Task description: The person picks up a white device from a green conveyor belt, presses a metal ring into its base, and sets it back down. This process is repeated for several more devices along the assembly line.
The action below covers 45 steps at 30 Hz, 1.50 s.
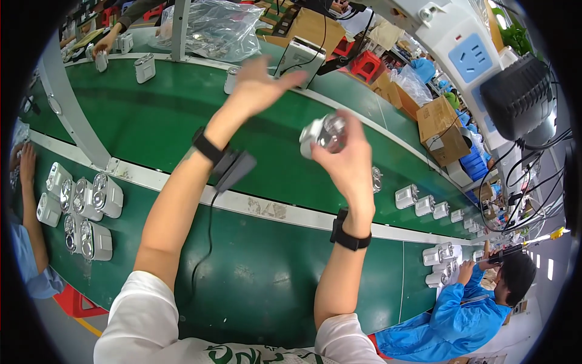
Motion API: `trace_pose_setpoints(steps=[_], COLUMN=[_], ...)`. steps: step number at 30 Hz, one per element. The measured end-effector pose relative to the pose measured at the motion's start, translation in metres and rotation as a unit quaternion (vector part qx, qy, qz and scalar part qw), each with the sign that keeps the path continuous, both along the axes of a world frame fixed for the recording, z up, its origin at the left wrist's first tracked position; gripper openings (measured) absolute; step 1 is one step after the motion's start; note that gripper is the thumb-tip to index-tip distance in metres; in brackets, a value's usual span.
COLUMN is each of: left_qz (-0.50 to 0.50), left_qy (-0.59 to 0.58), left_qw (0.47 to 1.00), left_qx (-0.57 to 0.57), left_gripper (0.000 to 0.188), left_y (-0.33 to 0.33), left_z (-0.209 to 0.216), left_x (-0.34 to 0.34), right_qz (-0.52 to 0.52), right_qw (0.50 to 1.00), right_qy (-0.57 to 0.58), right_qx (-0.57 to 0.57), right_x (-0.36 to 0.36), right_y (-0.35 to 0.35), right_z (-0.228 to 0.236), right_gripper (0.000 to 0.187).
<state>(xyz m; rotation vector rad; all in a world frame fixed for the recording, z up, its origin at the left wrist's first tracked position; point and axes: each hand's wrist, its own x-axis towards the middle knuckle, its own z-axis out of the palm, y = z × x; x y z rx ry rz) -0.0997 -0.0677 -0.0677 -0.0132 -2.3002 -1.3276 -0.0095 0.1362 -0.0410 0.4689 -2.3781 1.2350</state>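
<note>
Over the green belt, my right hand (pixel 347 158) is closed round a white lamp-like unit (pixel 312 136) with clear round lenses facing right. My left hand (pixel 257 88) is blurred by motion above the belt's far side, its thumb and fingers apart and nothing seen in them. Just behind its fingers, a white unit (pixel 230 80) stands on the belt, partly covered by the hand. Both wrists wear black straps. Below my left wrist hangs a dark flat piece (pixel 236 171) with a black cable running down to the near table.
Several white units (pixel 88 197) stand grouped on the near table (pixel 254 267) at left. More units (pixel 407 196) line the belt (pixel 163 121) to the right. A metal post (pixel 76 115) rises at left; a power strip (pixel 461 54) hangs upper right. Co-workers sit on either side.
</note>
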Motion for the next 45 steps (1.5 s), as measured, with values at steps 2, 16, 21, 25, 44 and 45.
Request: trace_pose_setpoints(steps=[2,16,21,25,44,45], left_qz=[0.213,0.051,0.020,-0.039,-0.360,-0.362], left_qy=[0.093,0.082,0.335,0.492,-0.022,-0.016], left_qw=[0.952,0.995,0.941,0.861,0.825,0.821], left_qx=[-0.202,-0.013,-0.035,-0.122,0.435,0.441], left_gripper=[0.093,0.051,0.041,0.042,0.075,0.075], left_y=[-0.029,-0.060,0.007,0.037,0.070,0.070], left_z=[-0.050,-0.116,-0.069,-0.037,0.031,0.033], left_x=[-0.056,-0.101,-0.024,0.019,0.056,0.058], right_qz=[-0.011,-0.063,0.000,0.094,0.038,0.050], right_qw=[0.981,0.984,0.999,0.975,0.963,0.957], right_qy=[-0.140,-0.081,0.018,0.043,0.263,0.279], right_qx=[0.134,0.145,-0.049,-0.196,-0.049,-0.056], right_x=[-0.024,-0.045,-0.032,-0.013,-0.013,-0.014], right_y=[0.019,0.041,-0.004,-0.028,-0.005,-0.006], right_z=[-0.032,-0.062,-0.041,-0.020,-0.013,-0.014], right_gripper=[0.071,0.090,0.087,0.079,0.049,0.048])
